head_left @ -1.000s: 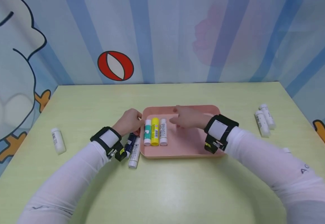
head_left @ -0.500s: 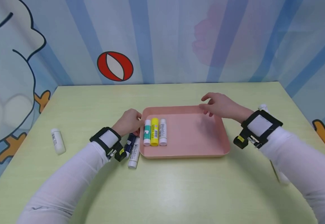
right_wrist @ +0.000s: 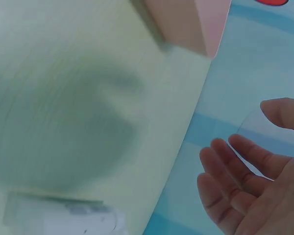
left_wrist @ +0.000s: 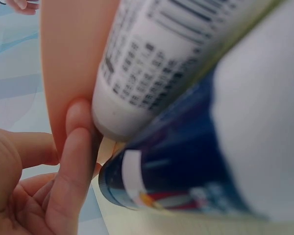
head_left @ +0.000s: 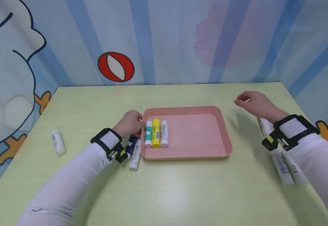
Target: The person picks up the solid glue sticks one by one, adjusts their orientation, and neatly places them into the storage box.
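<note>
Head view: from your own head, looking forward and down over the bench (head_left: 181,191), taking in your left grip (head_left: 130,123), your right grip (head_left: 254,102) and the striped backdrop (head_left: 169,40) beyond. Left-wrist view: from very near, looking along your left grip, a navy tube (left_wrist: 166,152) large in frame. Right-wrist view: facing past your right grip, turned so that the bench's far edge slants steeply. All three views share the pink tray (head_left: 198,135).

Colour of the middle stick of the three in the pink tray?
Yellow; the middle stick shows best in the head view.
</note>
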Motion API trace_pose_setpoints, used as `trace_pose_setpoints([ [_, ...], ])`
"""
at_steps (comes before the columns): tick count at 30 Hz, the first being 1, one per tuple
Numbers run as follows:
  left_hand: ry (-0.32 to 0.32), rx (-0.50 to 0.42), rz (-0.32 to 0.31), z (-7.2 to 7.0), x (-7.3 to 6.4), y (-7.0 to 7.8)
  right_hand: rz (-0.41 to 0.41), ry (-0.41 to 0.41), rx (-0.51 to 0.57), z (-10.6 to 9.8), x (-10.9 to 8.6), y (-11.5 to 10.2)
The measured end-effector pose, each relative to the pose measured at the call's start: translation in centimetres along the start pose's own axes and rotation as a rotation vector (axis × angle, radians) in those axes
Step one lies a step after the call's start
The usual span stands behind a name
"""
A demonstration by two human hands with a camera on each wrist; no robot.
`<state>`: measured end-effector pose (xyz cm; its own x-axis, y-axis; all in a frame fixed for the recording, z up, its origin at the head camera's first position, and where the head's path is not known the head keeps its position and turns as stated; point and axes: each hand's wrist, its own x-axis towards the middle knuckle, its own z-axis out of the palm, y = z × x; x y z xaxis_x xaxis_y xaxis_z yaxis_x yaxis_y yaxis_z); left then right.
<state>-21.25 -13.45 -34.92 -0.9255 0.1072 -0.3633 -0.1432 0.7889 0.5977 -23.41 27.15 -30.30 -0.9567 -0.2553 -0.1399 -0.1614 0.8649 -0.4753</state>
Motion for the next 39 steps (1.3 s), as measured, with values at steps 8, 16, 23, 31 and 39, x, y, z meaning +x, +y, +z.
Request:
trace_pose_setpoints([
  [8, -0.005, -0.020, 0.012, 0.0, -0.1, 0.2, 0.034, 0.054, -0.018, -0.5, -1.0, 3.4],
  [16, -0.011, -0.018, 0.012, -0.1, -0.3, 0.5, 0.096, 0.088, -0.048, -0.4, -2.0, 7.1],
  [23, -0.010, -0.016, 0.021, -0.1, -0.4, 0.5, 0.166, 0.079, -0.117, -0.4, -2.9, 9.2],
  [31, -0.011, -0.020, 0.023, -0.1, -0.5, 0.6, 0.252, 0.033, -0.123, 0.0, -3.4, 10.7],
  [39, -0.015, -0.021, 0.023, -0.1, -0.7, 0.7, 0.258, 0.009, -0.164, 0.3, -3.7, 11.2],
])
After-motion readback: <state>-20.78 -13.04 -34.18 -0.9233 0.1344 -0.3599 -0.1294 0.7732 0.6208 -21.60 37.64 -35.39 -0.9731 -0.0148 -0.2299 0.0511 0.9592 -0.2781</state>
